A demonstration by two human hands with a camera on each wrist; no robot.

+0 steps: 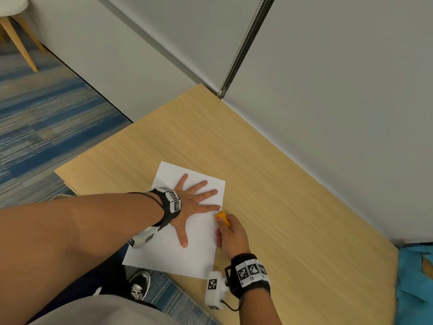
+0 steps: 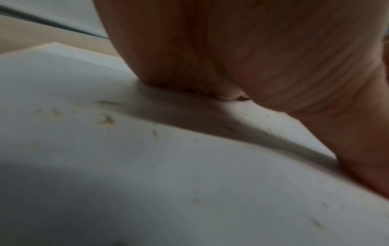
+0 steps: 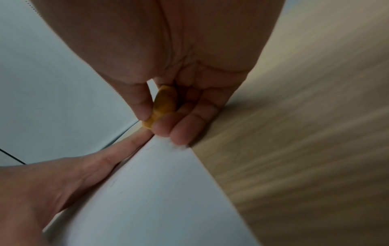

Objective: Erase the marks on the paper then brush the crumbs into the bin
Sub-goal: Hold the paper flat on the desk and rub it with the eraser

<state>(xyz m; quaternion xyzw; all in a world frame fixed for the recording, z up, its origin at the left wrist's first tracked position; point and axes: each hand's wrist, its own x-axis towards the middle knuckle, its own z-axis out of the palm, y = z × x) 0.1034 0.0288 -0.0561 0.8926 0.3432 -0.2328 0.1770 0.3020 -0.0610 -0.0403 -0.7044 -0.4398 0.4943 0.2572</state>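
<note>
A white sheet of paper (image 1: 168,252) lies near the front edge of the wooden table (image 1: 281,195). My left hand (image 1: 194,202) lies flat on it with fingers spread, pressing it down. My right hand (image 1: 230,233) pinches an orange eraser (image 1: 221,218) at the paper's right edge, just beside my left index fingertip. The right wrist view has the eraser (image 3: 163,104) held between thumb and fingers over the paper (image 3: 147,199) edge. Small eraser crumbs (image 2: 107,119) and faint marks dot the paper (image 2: 147,183) under my left palm (image 2: 231,50).
A blue bin liner (image 1: 414,273) shows at the table's right end. Grey wall panels (image 1: 328,90) border the table at the back and right. Blue carpet (image 1: 46,127) and a chair leg (image 1: 21,43) lie to the left. My shoe (image 1: 138,287) is below the table edge.
</note>
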